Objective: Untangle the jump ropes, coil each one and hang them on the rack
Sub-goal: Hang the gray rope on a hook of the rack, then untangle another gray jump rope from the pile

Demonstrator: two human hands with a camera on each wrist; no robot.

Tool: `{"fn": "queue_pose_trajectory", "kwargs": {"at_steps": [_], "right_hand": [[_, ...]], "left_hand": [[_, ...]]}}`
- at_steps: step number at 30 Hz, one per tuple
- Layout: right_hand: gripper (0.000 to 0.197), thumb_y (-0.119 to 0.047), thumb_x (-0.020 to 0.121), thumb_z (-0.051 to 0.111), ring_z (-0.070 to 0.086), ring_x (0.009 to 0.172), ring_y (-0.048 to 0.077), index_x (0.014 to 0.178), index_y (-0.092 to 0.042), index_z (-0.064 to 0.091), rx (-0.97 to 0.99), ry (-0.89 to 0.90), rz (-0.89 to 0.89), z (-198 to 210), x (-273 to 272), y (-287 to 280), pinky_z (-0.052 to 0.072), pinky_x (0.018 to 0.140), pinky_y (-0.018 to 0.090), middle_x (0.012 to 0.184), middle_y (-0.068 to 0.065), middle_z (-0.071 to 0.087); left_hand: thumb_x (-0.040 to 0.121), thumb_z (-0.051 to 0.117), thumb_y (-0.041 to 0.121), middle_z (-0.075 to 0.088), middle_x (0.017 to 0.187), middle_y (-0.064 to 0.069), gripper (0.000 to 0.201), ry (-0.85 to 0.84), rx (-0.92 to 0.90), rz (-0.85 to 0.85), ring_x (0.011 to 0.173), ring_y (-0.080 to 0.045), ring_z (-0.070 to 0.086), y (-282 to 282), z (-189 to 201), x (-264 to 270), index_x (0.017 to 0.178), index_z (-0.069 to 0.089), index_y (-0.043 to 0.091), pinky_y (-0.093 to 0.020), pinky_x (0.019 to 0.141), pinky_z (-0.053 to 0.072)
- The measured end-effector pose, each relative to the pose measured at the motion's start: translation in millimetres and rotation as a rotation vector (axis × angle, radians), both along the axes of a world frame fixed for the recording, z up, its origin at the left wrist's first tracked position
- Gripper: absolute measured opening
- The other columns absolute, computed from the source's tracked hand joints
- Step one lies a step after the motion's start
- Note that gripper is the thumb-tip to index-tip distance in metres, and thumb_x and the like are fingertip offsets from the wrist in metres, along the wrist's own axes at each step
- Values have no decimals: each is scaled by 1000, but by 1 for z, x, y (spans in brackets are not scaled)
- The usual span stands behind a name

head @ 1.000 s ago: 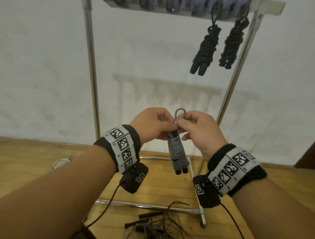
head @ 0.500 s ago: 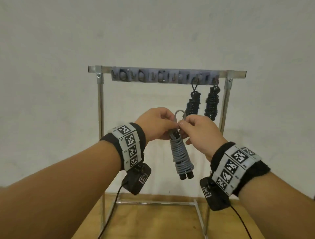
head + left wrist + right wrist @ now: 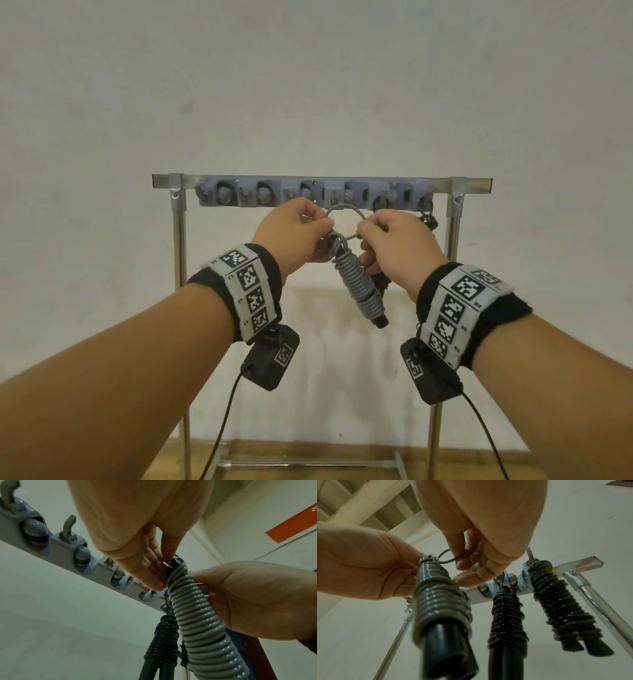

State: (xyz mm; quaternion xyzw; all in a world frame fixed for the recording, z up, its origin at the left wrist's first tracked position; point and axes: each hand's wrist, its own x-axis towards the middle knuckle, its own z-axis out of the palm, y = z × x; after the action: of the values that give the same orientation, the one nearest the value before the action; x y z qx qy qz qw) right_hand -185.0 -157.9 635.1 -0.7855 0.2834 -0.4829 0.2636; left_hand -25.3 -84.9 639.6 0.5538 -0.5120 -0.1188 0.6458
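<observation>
Standing against a pale, matte wall, the rack [image 3: 178, 274] is a frame of shiny metal tubes with a flat crossbar at the top. Along that bar runs a grey plastic hook strip [image 3: 308, 195], moulded into rounded sockets with small curved hooks between them. Two black coiled jump ropes [image 3: 506, 616] hang from the strip's right end, each a glossy cord wound tightly round its paired handles into a ribbed, tapering bundle. In front of the strip, just below it, the grey jump rope [image 3: 358, 286] is held up, its smooth cord wrapped in neat rings round two dark handles that poke out at the bottom. The left hand [image 3: 291, 236] pinches the top of this bundle with curled fingers. The right hand [image 3: 397, 240] pinches the thin loop [image 3: 342, 209] that arches between both hands.
</observation>
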Motion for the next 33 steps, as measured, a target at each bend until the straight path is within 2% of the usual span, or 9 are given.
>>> {"fn": "queue_pose_trajectory", "kwargs": {"at_steps": [5, 9, 12, 15, 20, 23, 27, 33], "right_hand": [[21, -28, 106, 50, 67, 56, 14, 96, -18, 66, 35, -41, 39, 13, 18, -17, 62, 59, 34, 74, 5, 71], [24, -27, 106, 49, 66, 52, 14, 95, -14, 66, 35, -30, 27, 25, 31, -29, 60, 54, 30, 69, 4, 70], [26, -26, 106, 48, 67, 52, 18, 95, -11, 66, 50, -9, 20, 30, 41, -37, 60, 52, 31, 71, 8, 71], [29, -23, 106, 45, 68, 52, 23, 94, -7, 66, 63, 44, -3, 30, 49, -44, 60, 53, 34, 73, 12, 72], [30, -20, 107, 42, 71, 56, 27, 95, -6, 65, 109, 119, -16, 25, 54, -49, 63, 56, 38, 74, 14, 72], [30, -24, 109, 40, 74, 62, 31, 99, -8, 63, 106, 170, -17, 22, 56, -49, 65, 61, 43, 73, 12, 71], [25, -26, 109, 39, 72, 54, 23, 106, -11, 60, 77, 219, -17, 16, 56, -51, 63, 53, 34, 73, 10, 72], [22, -29, 109, 39, 75, 60, 26, 106, -17, 57, 71, 233, -17, 12, 57, -45, 65, 57, 40, 74, 10, 73]], "left_hand": [[101, 69, 18, 76, 82, -4, 10, -19, -62, 50, 79, -27, 79, -22, 12, 9, 93, 65, 15, -48, 74, 68], [101, 69, 21, 77, 81, -2, 11, -33, -90, 128, 72, -20, 78, -38, 19, 14, 91, 65, 17, -46, 70, 68], [101, 68, 23, 77, 83, -4, 12, -42, -70, 175, 72, -23, 78, -49, 21, 18, 91, 66, 17, -44, 68, 68], [102, 66, 24, 77, 83, -5, 14, -69, -38, 221, 75, -26, 78, -58, 19, 22, 89, 65, 18, -35, 61, 65], [103, 64, 24, 76, 89, -6, 12, -123, 29, 244, 74, -22, 75, -68, 11, 30, 93, 67, 17, -24, 52, 56], [103, 64, 25, 76, 90, -7, 12, -155, 47, 225, 76, -23, 75, -71, 8, 33, 94, 67, 17, -26, 54, 58], [103, 64, 27, 74, 89, -4, 11, -167, 72, 168, 75, -21, 73, -70, 5, 37, 95, 65, 20, -26, 56, 59], [105, 64, 33, 74, 93, -3, 14, -174, 88, 136, 84, -21, 75, -60, -1, 34, 96, 65, 21, -31, 64, 62]]}}
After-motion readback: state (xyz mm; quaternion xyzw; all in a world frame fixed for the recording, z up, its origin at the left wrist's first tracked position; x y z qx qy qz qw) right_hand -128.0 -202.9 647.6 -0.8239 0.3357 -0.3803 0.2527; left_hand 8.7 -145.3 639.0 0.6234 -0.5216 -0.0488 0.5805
